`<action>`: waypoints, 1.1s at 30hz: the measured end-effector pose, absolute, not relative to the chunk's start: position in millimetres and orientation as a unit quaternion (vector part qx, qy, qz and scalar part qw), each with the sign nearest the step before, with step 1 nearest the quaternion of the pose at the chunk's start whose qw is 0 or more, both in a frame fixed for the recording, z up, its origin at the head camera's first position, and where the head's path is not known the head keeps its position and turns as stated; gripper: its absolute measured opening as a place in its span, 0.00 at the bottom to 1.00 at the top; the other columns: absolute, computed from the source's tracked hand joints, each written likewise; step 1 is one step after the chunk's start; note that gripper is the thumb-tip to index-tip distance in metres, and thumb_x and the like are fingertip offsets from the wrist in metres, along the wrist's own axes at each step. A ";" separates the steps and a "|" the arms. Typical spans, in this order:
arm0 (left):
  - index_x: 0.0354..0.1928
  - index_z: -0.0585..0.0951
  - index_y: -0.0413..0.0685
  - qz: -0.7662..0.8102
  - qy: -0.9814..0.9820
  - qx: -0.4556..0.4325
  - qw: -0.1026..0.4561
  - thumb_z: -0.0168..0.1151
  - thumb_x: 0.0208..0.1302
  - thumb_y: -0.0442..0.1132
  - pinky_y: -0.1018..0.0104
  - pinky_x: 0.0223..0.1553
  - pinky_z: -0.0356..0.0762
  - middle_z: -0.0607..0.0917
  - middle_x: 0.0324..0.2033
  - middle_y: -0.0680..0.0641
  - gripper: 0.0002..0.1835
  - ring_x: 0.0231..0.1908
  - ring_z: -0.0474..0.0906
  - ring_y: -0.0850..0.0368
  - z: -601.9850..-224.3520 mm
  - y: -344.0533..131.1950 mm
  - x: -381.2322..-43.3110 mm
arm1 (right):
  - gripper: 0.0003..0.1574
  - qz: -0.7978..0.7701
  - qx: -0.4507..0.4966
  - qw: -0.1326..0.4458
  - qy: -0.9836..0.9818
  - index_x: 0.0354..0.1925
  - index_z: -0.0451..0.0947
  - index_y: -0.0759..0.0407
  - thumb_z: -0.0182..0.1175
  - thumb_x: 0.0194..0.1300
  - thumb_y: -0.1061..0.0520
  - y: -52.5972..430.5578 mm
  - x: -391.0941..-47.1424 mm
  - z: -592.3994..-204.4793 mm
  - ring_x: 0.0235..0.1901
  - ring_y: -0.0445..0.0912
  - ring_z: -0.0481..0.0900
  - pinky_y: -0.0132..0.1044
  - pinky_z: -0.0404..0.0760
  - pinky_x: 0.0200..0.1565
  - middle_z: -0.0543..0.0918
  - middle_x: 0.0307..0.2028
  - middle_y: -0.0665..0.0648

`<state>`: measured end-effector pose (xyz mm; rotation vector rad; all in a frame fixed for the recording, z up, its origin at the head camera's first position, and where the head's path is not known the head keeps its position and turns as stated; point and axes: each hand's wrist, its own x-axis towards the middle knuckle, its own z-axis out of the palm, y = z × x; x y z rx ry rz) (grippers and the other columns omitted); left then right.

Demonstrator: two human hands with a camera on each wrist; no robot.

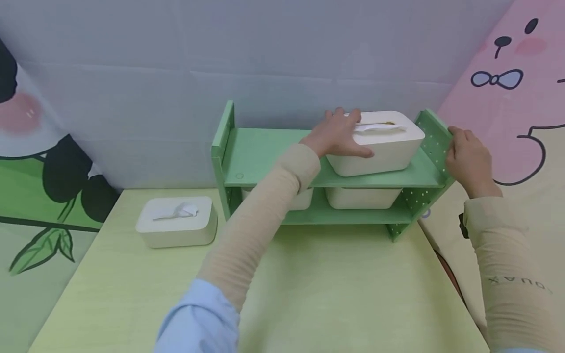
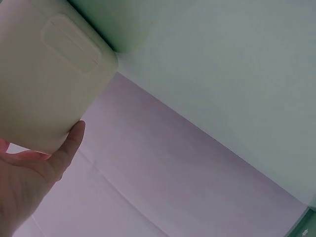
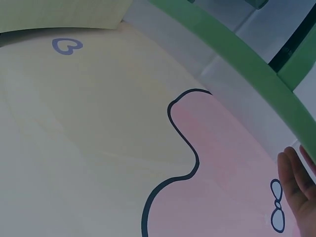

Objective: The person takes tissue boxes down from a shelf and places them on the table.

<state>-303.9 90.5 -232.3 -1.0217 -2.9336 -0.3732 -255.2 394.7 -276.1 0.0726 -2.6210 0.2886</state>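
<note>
Pale fabric backdrop (image 1: 265, 44) behind; pink cartoon animal print (image 1: 499, 108) at right. Light yellow-green table (image 1: 353, 289) below. On it, green two-tier shelf rack (image 1: 269, 147) with perforated side panels. White rectangular tissue box (image 1: 377, 159): at the right part of the upper tier, slightly angled, near the right side panel (image 1: 434, 142); can't tell if its whole base rests. Second tissue box (image 1: 181, 239) on the table, left of the rack, apart from it. Lower tier: two white containers (image 1: 364, 198) side by side, tops hidden by the upper tier, left one partly behind the left forearm. Left hand (image 1: 337, 137) spread wide, holding the upper box's left end, thumb at front. Right hand (image 1: 472, 159) touches the right side panel's edge; can't tell if gripping. Tissue sheets (image 1: 379, 128) poke from both lids.
</note>
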 end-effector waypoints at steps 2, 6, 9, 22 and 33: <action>0.62 0.58 0.56 -0.119 -0.937 -0.330 0.012 0.53 0.46 0.73 0.61 0.56 0.60 0.68 0.57 0.50 0.45 0.55 0.61 0.54 -231.8 90.0 -303.4 | 0.27 0.105 0.030 0.257 -0.960 0.60 0.61 0.73 0.33 0.66 0.63 395.9 -255.0 -275.7 0.43 0.68 0.68 0.63 0.66 0.42 0.70 0.48 0.77; 0.61 0.59 0.56 -0.127 -0.937 -0.325 0.017 0.53 0.45 0.72 0.61 0.55 0.60 0.69 0.56 0.49 0.44 0.54 0.62 0.53 -231.6 88.8 -298.9 | 0.27 0.106 0.033 0.254 -0.961 0.60 0.61 0.72 0.32 0.66 0.63 398.3 -254.0 -275.5 0.43 0.68 0.68 0.64 0.66 0.43 0.70 0.49 0.77; 0.61 0.59 0.57 -0.130 -0.939 -0.319 0.020 0.54 0.45 0.72 0.61 0.54 0.61 0.69 0.56 0.48 0.44 0.54 0.62 0.51 -231.1 88.2 -294.3 | 0.28 0.108 0.034 0.246 -0.963 0.61 0.60 0.72 0.32 0.66 0.63 400.4 -252.6 -275.2 0.44 0.68 0.68 0.64 0.66 0.44 0.70 0.50 0.77; 0.60 0.60 0.59 -0.133 -0.946 -0.296 0.025 0.55 0.43 0.73 0.60 0.48 0.67 0.68 0.55 0.48 0.44 0.51 0.63 0.50 -225.8 86.1 -272.9 | 0.27 0.109 0.053 0.250 -0.961 0.60 0.61 0.72 0.32 0.66 0.62 412.8 -247.6 -275.9 0.44 0.69 0.68 0.64 0.66 0.43 0.70 0.50 0.77; 0.57 0.61 0.56 -0.144 -0.950 -0.274 0.032 0.57 0.43 0.70 0.60 0.47 0.68 0.69 0.53 0.46 0.42 0.51 0.63 0.49 -201.6 69.4 -261.0 | 0.28 0.108 0.070 0.251 -0.959 0.60 0.61 0.73 0.32 0.66 0.63 418.0 -246.4 -275.3 0.45 0.68 0.69 0.63 0.67 0.43 0.70 0.50 0.77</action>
